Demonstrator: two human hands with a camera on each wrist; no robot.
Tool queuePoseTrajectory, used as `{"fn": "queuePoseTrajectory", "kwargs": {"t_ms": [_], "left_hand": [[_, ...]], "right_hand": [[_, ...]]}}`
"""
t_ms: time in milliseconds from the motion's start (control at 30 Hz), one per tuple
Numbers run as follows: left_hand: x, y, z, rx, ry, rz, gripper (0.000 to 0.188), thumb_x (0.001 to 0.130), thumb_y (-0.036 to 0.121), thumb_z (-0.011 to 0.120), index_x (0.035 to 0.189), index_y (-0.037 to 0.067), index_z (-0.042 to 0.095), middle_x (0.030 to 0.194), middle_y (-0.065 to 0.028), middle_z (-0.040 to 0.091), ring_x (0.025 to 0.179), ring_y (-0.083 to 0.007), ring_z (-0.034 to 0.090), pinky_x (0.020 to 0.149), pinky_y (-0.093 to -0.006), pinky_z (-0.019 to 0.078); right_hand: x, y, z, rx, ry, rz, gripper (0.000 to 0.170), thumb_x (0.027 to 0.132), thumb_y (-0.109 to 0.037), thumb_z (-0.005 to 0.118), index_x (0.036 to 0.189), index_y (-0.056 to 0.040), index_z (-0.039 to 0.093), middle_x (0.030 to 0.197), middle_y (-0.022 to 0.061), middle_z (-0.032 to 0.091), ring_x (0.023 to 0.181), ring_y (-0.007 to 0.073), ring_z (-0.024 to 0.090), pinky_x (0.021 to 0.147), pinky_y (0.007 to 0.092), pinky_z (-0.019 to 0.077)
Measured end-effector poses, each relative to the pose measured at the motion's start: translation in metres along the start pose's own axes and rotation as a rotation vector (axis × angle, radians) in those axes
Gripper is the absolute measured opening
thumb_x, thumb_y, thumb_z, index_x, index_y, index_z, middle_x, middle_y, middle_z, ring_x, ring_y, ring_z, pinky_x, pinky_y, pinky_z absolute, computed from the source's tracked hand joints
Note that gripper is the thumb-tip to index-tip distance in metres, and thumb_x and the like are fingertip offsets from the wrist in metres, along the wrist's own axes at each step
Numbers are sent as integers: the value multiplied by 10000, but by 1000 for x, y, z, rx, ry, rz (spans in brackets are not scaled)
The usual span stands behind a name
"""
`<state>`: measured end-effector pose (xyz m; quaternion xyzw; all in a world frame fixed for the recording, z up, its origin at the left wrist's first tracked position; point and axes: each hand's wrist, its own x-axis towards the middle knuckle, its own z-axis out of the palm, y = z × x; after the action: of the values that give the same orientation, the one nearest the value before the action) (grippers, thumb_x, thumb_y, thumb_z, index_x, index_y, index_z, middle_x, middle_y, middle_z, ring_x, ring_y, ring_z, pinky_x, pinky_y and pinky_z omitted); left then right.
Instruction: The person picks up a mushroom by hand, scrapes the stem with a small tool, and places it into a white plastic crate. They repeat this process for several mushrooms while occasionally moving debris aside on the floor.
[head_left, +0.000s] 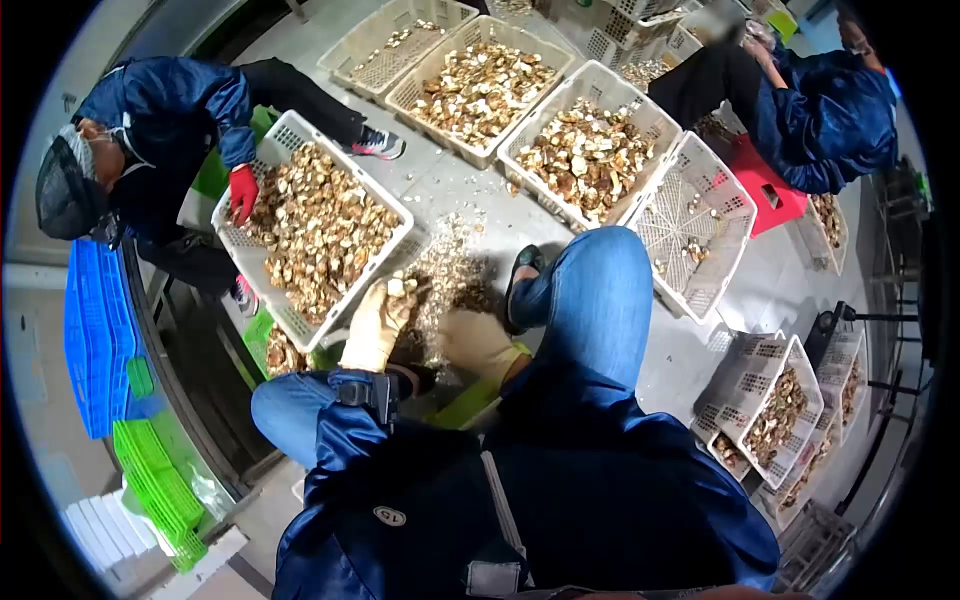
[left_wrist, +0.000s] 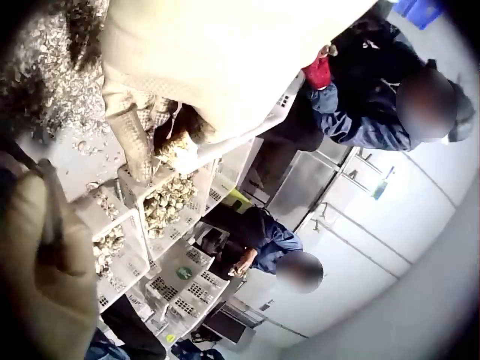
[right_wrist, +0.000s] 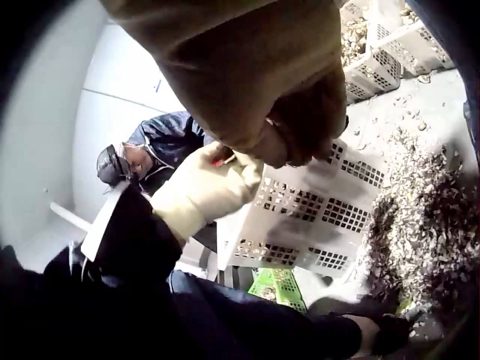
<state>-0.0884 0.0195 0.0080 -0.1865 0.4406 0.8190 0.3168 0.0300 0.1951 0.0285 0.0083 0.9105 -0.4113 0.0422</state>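
My gloved left hand (head_left: 375, 325) is raised beside the near corner of a white crate (head_left: 405, 222) heaped with brown-and-white mushrooms (head_left: 330, 225). Between its thumb and fingers it pinches a pale mushroom (left_wrist: 177, 151), largely covered by the glove in the left wrist view. My right hand (head_left: 480, 345), also in a cream glove, is low between the knees. In the left wrist view its fingers curl round a narrow dark tool (left_wrist: 52, 214), whose kind I cannot tell. Both hands are above a pile of trimmings (head_left: 450, 275) on the floor.
On the left a person in a red glove (head_left: 243, 192) reaches into the same crate. More mushroom crates (head_left: 497, 150) stand ahead, and a sparsely filled crate (head_left: 735, 235) is to the right. Another person (head_left: 825, 110) sits at the upper right. Stacked crates (head_left: 735, 375) stand at the lower right.
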Motion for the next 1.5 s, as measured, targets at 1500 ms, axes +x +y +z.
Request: {"fn": "queuePoseTrajectory", "kwargs": {"t_ms": [1500], "left_hand": [[128,150,-42,1802,130,154,354,890,234,706,1193,55,673,963,-142,733,901,-264,684,836,-353,527]], "right_hand": [[14,-39,11,101,-310,4,229,914,-253,596,1071,-96,650,862,168,695,782,370,671,699,460,533]]}}
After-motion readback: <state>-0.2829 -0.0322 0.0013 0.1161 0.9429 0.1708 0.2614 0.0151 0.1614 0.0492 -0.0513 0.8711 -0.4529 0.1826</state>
